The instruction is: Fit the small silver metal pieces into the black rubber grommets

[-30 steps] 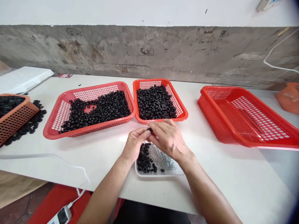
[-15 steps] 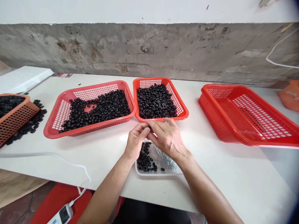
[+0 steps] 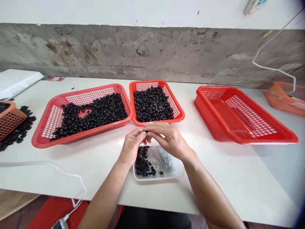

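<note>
Left hand (image 3: 131, 145): pinches small black part (image 3: 146, 131) near far edge of plastic tray (image 3: 158, 178).
Right hand (image 3: 170, 138): fingertips touch it; the grip I cannot tell.
Desk (image 3: 228, 184): smooth white surface extends right of tray.

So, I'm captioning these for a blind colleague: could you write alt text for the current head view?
A person's left hand pinches a small black part, right hand close against it, above a translucent tray of black pieces and silvery bits. Beyond, on a white table, two red baskets hold black parts; another red basket stands right.
</note>
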Tool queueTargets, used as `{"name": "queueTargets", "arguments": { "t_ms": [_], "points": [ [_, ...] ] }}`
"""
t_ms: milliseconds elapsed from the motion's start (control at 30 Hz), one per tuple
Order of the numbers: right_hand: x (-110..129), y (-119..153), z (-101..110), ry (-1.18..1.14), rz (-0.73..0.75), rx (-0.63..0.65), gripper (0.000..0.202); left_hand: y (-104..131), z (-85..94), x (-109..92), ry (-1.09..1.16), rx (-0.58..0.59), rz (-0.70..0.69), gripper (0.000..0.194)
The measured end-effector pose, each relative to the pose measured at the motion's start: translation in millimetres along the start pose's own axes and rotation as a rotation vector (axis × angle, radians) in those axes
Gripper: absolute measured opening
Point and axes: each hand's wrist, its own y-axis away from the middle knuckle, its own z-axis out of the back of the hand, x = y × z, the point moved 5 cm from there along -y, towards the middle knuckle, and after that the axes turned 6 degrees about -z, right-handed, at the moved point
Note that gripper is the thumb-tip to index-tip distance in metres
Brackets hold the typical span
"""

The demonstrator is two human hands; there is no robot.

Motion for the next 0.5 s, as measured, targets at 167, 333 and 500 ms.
{"name": "queueTargets", "arguments": {
  "t_ms": [167,333,500],
  "points": [
    [-1.8,-0.8,-2.7,-0.106,-0.109,-0.031,0.021,-0.2,1.0,1.9,0.011,-0.027,0.038,0.027],
    [8.1,2.8,-0.9,0.115,-0.007,-0.065,0.024,-1.1,1.4,1.4,0.069,-0.036,0.045,0.024],
    [12.7,6.3,-4.7,0.394,0.077,-0.087,0.028,-1.5,0.8,0.4,0.09,-0.063,0.032,0.021]
  ]
}}
